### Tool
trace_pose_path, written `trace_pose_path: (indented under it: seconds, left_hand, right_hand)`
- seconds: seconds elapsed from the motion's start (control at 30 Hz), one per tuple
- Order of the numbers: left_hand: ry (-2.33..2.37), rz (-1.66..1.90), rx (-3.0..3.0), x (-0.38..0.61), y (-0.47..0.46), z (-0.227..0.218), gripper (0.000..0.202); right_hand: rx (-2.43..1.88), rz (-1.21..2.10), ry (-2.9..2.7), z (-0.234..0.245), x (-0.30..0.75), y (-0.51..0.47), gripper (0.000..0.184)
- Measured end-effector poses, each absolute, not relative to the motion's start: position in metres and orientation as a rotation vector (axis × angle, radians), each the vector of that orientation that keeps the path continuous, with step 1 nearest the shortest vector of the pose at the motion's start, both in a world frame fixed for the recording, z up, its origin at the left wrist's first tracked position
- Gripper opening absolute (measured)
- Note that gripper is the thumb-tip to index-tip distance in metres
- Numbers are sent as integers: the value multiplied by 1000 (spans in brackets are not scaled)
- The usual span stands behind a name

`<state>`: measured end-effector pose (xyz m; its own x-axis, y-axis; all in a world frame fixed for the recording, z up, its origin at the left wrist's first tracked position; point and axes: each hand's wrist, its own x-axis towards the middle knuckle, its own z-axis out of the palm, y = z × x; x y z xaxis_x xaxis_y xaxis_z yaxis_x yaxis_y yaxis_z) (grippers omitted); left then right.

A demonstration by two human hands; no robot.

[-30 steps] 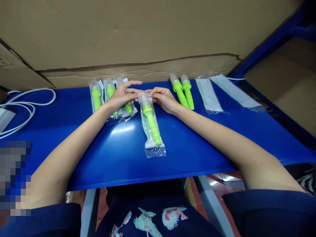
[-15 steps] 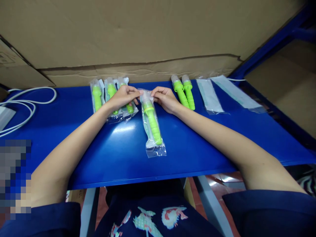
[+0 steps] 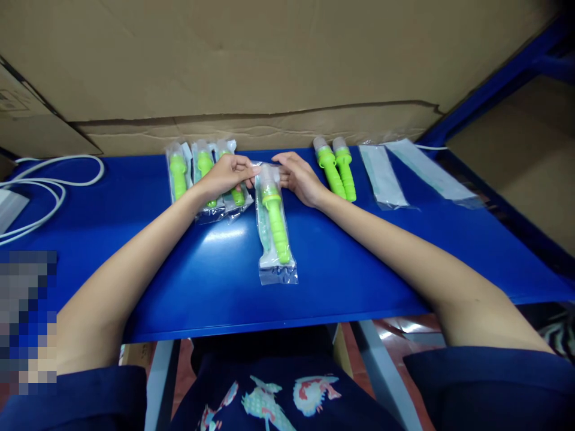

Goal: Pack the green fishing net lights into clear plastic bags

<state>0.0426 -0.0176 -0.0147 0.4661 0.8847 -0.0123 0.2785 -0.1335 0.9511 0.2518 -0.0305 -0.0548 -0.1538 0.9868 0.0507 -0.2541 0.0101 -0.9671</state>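
Observation:
A clear plastic bag (image 3: 278,275) lies in front of me, with a green ridged tool with a clear cap (image 3: 277,224) and a white packet inside it. Thumb and fingers of my left hand (image 3: 232,175) pinch the bag's upper left corner. My right hand (image 3: 302,178) is beside the bag's upper right edge, its fingers apart and partly behind the plastic. Left of the bag, several similar filled bags (image 3: 178,176) lie in a row, partly covered by my left hand. Two unbagged green tools (image 3: 333,170) rest to the right of my right hand.
Two flat plastic bags with white packets (image 3: 384,176) are at the right on the blue table (image 3: 215,287). White cable (image 3: 58,182) is coiled at the left. A cardboard wall (image 3: 251,66) rises along the back, and a blue frame bar (image 3: 498,78) stands right.
My right hand has let go of the bag's upper right corner and its fingers have spread. The bag's lower end has swung slightly left. My left hand keeps its pinch.

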Motion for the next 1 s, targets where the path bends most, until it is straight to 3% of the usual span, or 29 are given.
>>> trace_pose_path:
  seconds: [0.13, 0.3, 0.53, 0.73, 1.0]
  left_hand:
    - [1019, 749, 1659, 43, -17, -16, 30]
    - [1019, 775, 1623, 43, -19, -14, 30]
    - [1035, 761, 1634, 46, -20, -12, 23]
    - [989, 695, 1733, 42, -20, -13, 43]
    - [936, 658, 1733, 40, -20, -12, 47]
  right_hand:
    - [-954, 1479, -1314, -55, 252, -31, 54]
    - [-883, 1481, -1516, -60, 258, -28, 70]
    - [-823, 1424, -1548, -63, 259, -26, 69]
    - [-792, 1396, -1569, -63, 258, -28, 67]
    - [-788, 1401, -1610, -65, 260, -26, 63]
